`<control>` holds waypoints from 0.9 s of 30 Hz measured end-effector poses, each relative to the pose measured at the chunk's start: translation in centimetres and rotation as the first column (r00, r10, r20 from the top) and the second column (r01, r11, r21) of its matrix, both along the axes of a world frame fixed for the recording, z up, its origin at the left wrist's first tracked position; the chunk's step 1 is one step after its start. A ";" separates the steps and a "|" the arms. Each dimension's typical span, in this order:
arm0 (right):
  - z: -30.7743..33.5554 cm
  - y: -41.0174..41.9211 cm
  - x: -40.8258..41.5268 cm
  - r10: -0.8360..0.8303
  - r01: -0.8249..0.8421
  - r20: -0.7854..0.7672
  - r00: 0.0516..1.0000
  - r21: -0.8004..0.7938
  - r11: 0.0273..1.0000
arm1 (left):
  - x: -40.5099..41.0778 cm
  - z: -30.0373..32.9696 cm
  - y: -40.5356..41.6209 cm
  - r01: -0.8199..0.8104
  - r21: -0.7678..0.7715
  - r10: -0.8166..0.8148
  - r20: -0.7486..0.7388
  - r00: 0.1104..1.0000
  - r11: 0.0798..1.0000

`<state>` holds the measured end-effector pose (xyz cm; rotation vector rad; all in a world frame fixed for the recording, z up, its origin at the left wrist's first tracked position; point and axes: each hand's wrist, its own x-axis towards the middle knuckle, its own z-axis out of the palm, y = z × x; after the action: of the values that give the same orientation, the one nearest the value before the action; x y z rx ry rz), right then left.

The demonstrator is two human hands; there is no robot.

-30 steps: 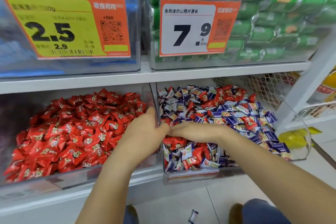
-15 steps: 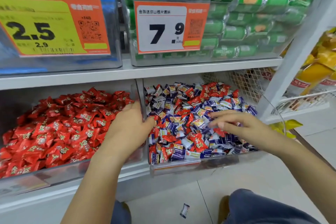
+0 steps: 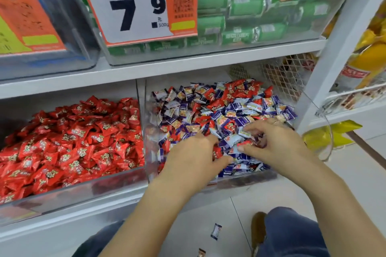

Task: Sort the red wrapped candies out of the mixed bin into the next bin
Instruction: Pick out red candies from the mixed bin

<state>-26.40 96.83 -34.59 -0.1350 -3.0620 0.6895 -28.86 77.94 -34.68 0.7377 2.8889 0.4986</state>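
Digging into the mixed bin [image 3: 211, 183], both hands work near its front edge: the right hand [image 3: 275, 146] has thumb and fingers curled on a red wrapped candy [image 3: 247, 143], while the left hand [image 3: 196, 156] is curled into the pile, a red wrapper showing just under its fingers, though whether it truly grips one I cannot tell. More red candies [image 3: 240, 89] lie toward the bin's back edge, mingled with the purple and white ones [image 3: 240, 110]. The next bin [image 3: 73, 190], to the left past a clear divider, is heaped with red candies [image 3: 73, 142]. Slippery wrappers could drag a purple neighbour along, and a loose pinch may drop a piece over the front edge; stray candies [image 3: 216, 231] already lie on the tiled floor. Both bins sit on a white shelf [image 3: 188, 67]; above it stands a price sign [image 3: 135, 4] before green packets [image 3: 261, 6], with yellow packs [image 3: 371, 56] on the rack to the right.
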 end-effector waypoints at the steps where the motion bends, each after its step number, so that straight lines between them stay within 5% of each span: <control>1: -0.1 -0.1 0.0 0.016 -0.016 -0.001 1.000 -0.011 1.000 | 0.0 0.0 0.2 0.000 -0.015 0.000 -0.001 1.000 1.000; 6: 0.3 0.8 0.4 -0.051 0.045 -0.038 0.998 -0.147 0.988 | -1.8 1.8 -2.0 -0.213 0.320 0.209 0.046 0.977 0.923; 9: 0.4 1.7 0.7 -0.101 0.083 -0.088 0.991 -0.189 0.978 | -2.5 2.8 -3.4 -0.245 0.378 0.246 0.048 0.968 0.893; 14: 0.7 1.2 0.7 -0.130 0.080 -0.181 0.975 -0.264 0.961 | -1.8 1.6 -2.2 -0.098 0.057 0.094 0.073 0.993 0.994; 20: 1.6 -1.7 0.1 -0.037 -0.033 -0.217 0.975 -0.313 0.949 | -1.7 -0.2 -1.8 -0.016 -0.318 0.083 0.199 0.976 0.948; 27: 0.1 -5.1 -1.1 0.360 -0.373 0.134 0.923 0.095 0.923 | -1.9 -0.2 -2.6 0.003 -0.354 0.091 0.248 0.964 0.935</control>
<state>-27.54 91.69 -34.49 0.4279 -3.2617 0.5162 -30.77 75.32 -34.89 0.5071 2.6428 0.0652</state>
